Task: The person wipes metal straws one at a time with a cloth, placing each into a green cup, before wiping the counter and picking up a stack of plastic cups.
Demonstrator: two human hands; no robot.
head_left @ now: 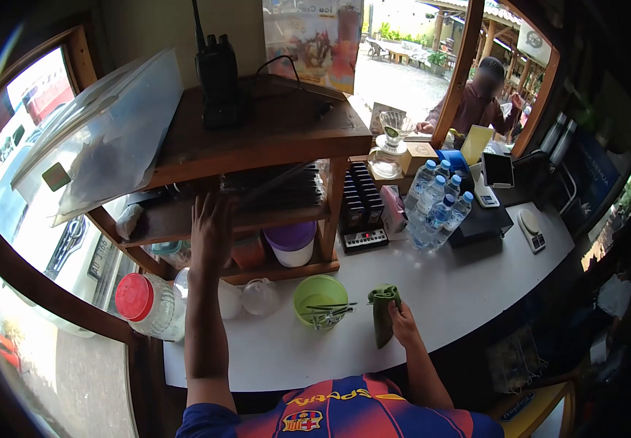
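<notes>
At a kiosk bench [476,292], the left hand [211,230] reaches open-palmed, gripping nothing, into the wooden shelf [257,157], while the right hand [405,326] clutches a green cloth [383,310] to wipe.

A wooden shelf unit [257,146] stands on the surface [461,292] at its left end, with a radio [217,73] on top. A bowl [320,296] sits before the shelf unit, a jar [151,306] lying to its left (on its side). Right of the bowl is a cloth [383,310]. Water bottles [439,204] stand right of the shelf unit, behind the cloth.
</notes>
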